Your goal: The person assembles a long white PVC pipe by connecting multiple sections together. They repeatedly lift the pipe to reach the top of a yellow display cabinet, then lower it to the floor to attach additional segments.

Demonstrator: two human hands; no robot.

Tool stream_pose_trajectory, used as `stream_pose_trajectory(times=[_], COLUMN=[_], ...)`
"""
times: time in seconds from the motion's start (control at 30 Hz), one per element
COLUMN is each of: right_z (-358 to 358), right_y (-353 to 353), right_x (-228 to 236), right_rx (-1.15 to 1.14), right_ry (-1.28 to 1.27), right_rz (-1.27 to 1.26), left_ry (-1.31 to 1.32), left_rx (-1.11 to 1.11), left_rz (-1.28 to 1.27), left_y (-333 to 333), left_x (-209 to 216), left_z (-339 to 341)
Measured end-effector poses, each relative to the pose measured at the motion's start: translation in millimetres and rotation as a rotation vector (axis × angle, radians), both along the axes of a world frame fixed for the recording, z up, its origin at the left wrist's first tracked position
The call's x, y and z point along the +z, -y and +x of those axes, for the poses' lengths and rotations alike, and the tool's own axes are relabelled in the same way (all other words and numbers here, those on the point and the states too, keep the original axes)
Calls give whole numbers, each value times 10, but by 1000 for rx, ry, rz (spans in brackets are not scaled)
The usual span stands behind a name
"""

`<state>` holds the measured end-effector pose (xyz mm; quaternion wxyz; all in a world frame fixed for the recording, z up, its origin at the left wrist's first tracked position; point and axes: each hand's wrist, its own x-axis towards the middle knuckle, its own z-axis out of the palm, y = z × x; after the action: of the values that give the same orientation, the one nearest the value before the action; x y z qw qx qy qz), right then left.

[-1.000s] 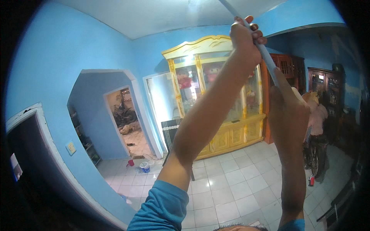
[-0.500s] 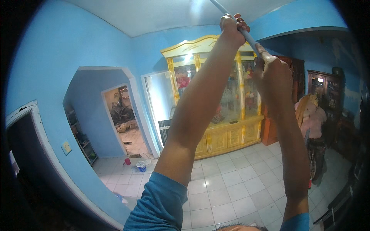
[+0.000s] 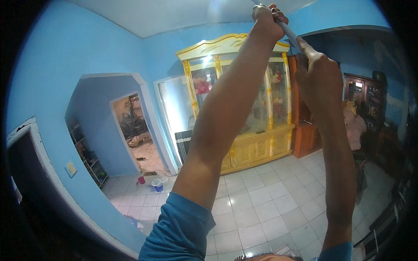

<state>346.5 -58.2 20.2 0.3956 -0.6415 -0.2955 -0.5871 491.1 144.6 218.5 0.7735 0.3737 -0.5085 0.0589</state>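
Amid blue walls (image 3: 102, 48), left hand (image 3: 266, 21) and right hand (image 3: 321, 71) grip a slanting pole (image 3: 289, 35), fingers (image 3: 281, 18) curled round. Its far end unseen, progress is unclear.

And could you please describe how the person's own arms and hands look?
The left hand and right hand are both bare, with no gloves, and no watch or bracelet shows. The forearms are uncovered too. The left sleeve is plain blue, creased, and ends near the elbow; only a small blue piece of the right sleeve shows.
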Motion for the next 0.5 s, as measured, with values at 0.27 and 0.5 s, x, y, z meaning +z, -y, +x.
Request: stream_pose_trajectory(times=[0.27,0.5], right_z=[-116,2], right_y=[246,-154], right_x=[-309,-4], right_rx=[-64,22], right_ry=[-2,22], right_rz=[29,-31], left_ry=[-203,-163], left_rx=[331,280], left_rz=[-161,-157], left_y=[729,17], left_x=[-326,-64], left_z=[-333,-298])
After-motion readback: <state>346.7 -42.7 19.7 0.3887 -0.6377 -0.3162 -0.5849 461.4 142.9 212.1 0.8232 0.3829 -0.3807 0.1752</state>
